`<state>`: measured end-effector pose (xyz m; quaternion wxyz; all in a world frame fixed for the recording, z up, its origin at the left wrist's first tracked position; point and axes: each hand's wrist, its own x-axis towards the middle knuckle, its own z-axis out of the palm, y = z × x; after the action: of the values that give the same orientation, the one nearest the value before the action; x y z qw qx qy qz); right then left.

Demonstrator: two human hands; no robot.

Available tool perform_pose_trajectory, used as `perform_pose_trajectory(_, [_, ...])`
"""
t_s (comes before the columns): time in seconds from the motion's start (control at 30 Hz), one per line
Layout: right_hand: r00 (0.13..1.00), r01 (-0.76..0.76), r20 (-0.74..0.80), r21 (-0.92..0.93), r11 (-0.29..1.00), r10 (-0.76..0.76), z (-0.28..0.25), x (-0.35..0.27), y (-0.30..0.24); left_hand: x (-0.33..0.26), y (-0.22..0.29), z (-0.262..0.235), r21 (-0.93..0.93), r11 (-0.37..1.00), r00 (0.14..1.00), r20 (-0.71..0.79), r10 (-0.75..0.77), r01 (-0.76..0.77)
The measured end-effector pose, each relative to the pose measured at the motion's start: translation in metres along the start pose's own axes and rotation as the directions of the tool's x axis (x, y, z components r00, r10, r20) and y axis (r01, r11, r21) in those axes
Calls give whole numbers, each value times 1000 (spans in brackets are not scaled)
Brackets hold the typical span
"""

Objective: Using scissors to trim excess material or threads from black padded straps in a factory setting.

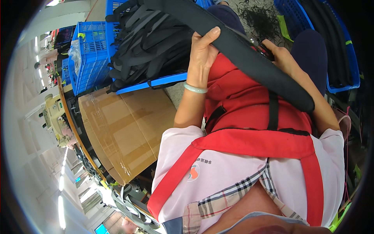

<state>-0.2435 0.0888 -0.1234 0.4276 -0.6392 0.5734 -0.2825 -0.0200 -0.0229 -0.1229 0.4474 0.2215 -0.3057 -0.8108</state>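
A long black padded strap [253, 62] with a rounded end slants across my lap, over a red apron [241, 105]. My left hand [204, 48] is closed on the strap's near edge, the thumb lying on its upper face. Beyond the strap's far edge, my right hand [284, 58] is closed round a small black-handled tool [265, 50] with a metal part. The strap and fingers partly hide that tool, and its exact kind does not show.
A blue crate [156, 82] heaped with black straps [144, 46] stands at left, beside another blue crate [91, 50]. Below them lies a cardboard box [128, 124]. Far right, a blue crate [355, 66] holds more black strips. Dark clippings [259, 19] litter the floor.
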Motion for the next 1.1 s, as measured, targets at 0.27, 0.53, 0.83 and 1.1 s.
perform_pose_trajectory(0.27, [998, 54, -31, -111, 992, -58, 2, 8, -11, -4, -14, 3, -2, 1000, 1000, 2, 30, -30])
perform_pose_trajectory(0.53, [997, 76, -16, 7, 997, -76, 6, 15, -6, -5, -16, 1, -11, 1000, 1000, -11, -6, 6])
perform_pose_trajectory(0.83, [995, 88, -56, 85, 993, -83, 9, 19, 3, -4, -23, 1, -22, 999, 999, -10, -31, 31])
perform_pose_trajectory(1.1, [997, 83, -12, 121, 989, -82, 4, 21, 6, 0, -27, 2, -43, 998, 999, 0, -47, 47])
